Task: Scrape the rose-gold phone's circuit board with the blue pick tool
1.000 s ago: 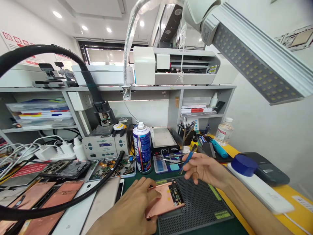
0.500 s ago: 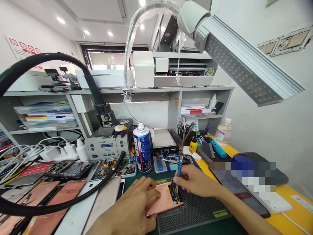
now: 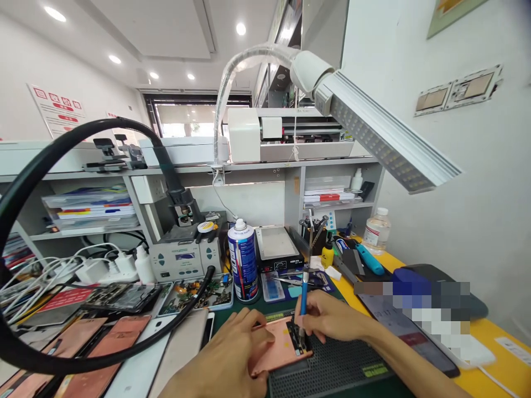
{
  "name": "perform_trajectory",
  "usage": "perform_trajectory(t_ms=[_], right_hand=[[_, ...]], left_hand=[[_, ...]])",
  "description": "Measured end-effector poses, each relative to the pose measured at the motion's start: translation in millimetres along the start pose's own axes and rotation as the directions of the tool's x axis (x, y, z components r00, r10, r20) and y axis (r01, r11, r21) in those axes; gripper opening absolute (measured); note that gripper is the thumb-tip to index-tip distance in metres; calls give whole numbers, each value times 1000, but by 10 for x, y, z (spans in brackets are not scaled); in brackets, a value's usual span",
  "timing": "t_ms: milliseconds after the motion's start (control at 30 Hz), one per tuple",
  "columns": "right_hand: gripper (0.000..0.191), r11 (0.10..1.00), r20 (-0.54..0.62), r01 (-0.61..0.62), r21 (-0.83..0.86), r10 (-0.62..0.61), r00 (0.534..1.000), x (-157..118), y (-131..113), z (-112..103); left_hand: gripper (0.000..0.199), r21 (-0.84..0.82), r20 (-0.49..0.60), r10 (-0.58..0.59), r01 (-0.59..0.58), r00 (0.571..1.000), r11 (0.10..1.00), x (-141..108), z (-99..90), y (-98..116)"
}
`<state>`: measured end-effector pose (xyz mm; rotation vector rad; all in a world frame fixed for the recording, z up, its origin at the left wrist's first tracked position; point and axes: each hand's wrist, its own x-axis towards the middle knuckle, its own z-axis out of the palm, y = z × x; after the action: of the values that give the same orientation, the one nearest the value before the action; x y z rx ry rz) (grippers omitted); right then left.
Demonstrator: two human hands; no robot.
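Observation:
A pinkish-copper phone housing (image 3: 279, 349) lies on a dark perforated mat (image 3: 336, 365), with a dark circuit board (image 3: 297, 336) at its right end. My left hand (image 3: 228, 354) grips the housing's left part, fingers over its top edge and thumb at the lower edge. In my right hand (image 3: 327, 315) is a blue pen-like tool (image 3: 304, 296), pinched between thumb and fingers and held nearly upright. Its lower tip is over the board; whether it touches cannot be made out.
A blue spray can (image 3: 243, 265) stands behind the hands, beside a tray of small parts (image 3: 224, 296). Phone panels (image 3: 141, 354) and a looping black hose (image 3: 124, 362) fill the left. Rightward lies a large phone (image 3: 398, 315). A lamp (image 3: 385, 132) hangs above.
The camera view has tilted upward a little, so the scene sits lower. The blue tool is now more upright over the board, while my left hand keeps its hold on the housing.

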<state>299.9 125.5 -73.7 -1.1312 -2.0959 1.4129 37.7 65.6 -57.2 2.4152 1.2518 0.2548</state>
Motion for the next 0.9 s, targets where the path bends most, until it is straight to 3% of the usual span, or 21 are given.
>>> perform_trajectory(t_ms=[367, 567, 900], right_hand=[[15, 999, -14, -16, 47, 17, 1000, 22, -15, -32], [20, 996, 81, -55, 73, 49, 996, 1, -13, -34], [31, 999, -98, -19, 45, 23, 995, 58, 47, -2]], left_hand=[[24, -4, 33, 16, -16, 999, 1000, -3, -4, -26], [29, 17, 47, -8, 7, 999, 1000, 10, -24, -13], [27, 17, 35, -26, 25, 999, 1000, 3, 7, -10]])
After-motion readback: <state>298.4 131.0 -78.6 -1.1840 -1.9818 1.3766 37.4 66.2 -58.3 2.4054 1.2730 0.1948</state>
